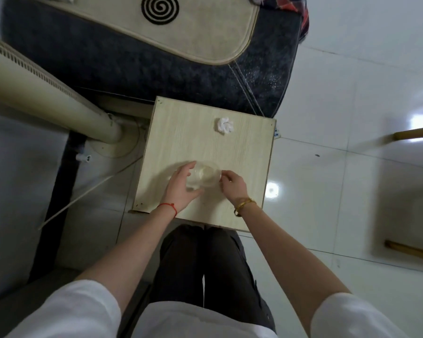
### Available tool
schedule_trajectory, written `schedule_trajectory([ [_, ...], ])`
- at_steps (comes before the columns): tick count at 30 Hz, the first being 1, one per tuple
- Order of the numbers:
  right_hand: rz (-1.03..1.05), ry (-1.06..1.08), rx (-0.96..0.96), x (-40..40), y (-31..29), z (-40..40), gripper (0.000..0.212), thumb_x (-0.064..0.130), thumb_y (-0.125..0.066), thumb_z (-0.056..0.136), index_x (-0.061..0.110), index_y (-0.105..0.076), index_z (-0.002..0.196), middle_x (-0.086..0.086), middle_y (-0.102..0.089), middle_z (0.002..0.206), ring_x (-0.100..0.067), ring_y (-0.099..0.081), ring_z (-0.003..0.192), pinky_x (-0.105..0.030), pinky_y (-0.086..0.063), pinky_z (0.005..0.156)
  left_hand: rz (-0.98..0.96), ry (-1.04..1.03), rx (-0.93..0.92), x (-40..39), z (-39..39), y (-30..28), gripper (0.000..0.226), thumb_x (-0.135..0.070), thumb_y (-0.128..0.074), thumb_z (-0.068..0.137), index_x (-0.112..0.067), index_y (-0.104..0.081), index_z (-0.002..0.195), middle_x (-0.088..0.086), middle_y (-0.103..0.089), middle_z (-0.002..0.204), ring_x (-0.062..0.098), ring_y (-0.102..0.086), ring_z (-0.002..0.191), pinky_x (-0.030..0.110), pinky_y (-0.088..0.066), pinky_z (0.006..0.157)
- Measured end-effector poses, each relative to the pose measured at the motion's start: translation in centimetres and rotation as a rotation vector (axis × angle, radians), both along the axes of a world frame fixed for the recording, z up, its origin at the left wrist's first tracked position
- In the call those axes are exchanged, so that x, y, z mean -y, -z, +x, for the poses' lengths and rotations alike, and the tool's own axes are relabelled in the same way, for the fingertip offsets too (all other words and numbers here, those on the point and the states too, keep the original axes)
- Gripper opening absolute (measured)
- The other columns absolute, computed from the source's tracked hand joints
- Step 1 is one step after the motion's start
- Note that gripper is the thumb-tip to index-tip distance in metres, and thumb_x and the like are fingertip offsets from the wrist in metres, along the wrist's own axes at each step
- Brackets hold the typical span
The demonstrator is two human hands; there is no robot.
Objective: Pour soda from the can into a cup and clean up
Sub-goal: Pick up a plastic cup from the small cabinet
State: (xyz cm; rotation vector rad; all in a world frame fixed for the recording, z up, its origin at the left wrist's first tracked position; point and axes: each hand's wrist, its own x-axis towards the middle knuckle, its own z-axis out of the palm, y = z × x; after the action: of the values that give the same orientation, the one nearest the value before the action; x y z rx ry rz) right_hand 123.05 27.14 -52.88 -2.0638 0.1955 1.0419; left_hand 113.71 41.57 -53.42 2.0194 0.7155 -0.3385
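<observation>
Evidently cupped by the left hand [181, 184] and pinched at its rim by the right hand [232, 184], clear plastic cup [204, 176] near the wooden side table [181, 132]'s front edge, well short of the crumpled tissue [224, 125]; best kept upright and squeezed only lightly.

Clear plastic cup [205, 176] on matt pale wood-grain table [181, 132] (glossy floor tiles [327, 191]).

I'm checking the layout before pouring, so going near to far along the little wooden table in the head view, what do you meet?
Near edge of the wooden table → left hand and right hand, on either side of the clear cup → crumpled white tissue → dark sofa past the far edge.
</observation>
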Motion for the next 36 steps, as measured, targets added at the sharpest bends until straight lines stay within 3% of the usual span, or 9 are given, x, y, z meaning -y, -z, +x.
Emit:
schedule_trajectory([
  [3,0.000,-0.032,0.014,-0.6,0.4,0.0,0.033,0.014,-0.044,0.094,0.012,-0.066,0.119,-0.006,-0.068,0.098,-0.019,-0.058,0.089,-0.033,-0.050,0.083,-0.014,-0.001,0.030,0.3,0.3,0.4,0.075,-0.029,-0.082,0.074,-0.029,-0.044,0.139,-0.007,-0.052,0.135,0.010,-0.052,0.117,0.040,-0.047,0.102],
  [9,0.028,0.027,-0.021,-0.6,-1.9,-0.2,0.031,0.024,-0.050,0.096,0.012,-0.065,0.120,-0.010,-0.069,0.112,-0.028,-0.064,0.105,-0.044,-0.052,0.096,-0.082,-0.054,0.084,0.3,1.0,-2.3,0.063,-0.033,-0.079,0.076,-0.030,-0.050,0.133,-0.012,-0.056,0.126,0.012,-0.058,0.111,0.035,-0.052,0.094],
  [12,0.078,0.080,-0.065,-0.5,-5.2,0.0,0.032,0.027,-0.052,0.098,0.009,-0.064,0.121,-0.008,-0.068,0.112,-0.024,-0.065,0.100,-0.040,-0.055,0.092,-0.083,-0.038,0.108,0.0,1.3,-5.6,0.065,-0.028,-0.081,0.077,-0.024,-0.051,0.134,-0.009,-0.057,0.129,0.008,-0.056,0.112,0.023,-0.048,0.094],
  [21,0.194,0.206,-0.114,1.0,-18.1,-1.0,0.031,0.021,-0.053,0.098,0.001,-0.066,0.117,-0.006,-0.068,0.099,-0.014,-0.063,0.081,-0.023,-0.054,0.073,-0.090,0.057,0.127,-0.8,1.2,-18.7,0.063,-0.034,-0.083,0.072,-0.021,-0.056,0.128,-0.011,-0.059,0.129,0.006,-0.057,0.111,0.025,-0.049,0.095],
  [32,0.322,0.344,-0.097,5.6,-28.5,-4.5,0.027,0.017,-0.049,0.099,0.001,-0.067,0.112,-0.010,-0.069,0.100,-0.018,-0.063,0.085,-0.024,-0.053,0.079,-0.071,0.224,0.219,2.1,-0.1,-28.8,0.069,-0.038,-0.079,0.077,-0.024,-0.052,0.139,-0.014,-0.059,0.128,-0.011,-0.052,0.106,0.005,-0.042,0.085],
  [36,0.353,0.425,-0.088,8.2,-29.9,-5.9,0.030,0.018,-0.049,0.100,0.000,-0.068,0.113,-0.011,-0.070,0.100,-0.020,-0.064,0.087,-0.027,-0.054,0.083,-0.090,0.287,0.249,4.1,-0.3,-30.5,0.068,-0.037,-0.078,0.078,-0.023,-0.051,0.139,-0.011,-0.061,0.128,-0.003,-0.055,0.109,0.004,-0.042,0.084],
])
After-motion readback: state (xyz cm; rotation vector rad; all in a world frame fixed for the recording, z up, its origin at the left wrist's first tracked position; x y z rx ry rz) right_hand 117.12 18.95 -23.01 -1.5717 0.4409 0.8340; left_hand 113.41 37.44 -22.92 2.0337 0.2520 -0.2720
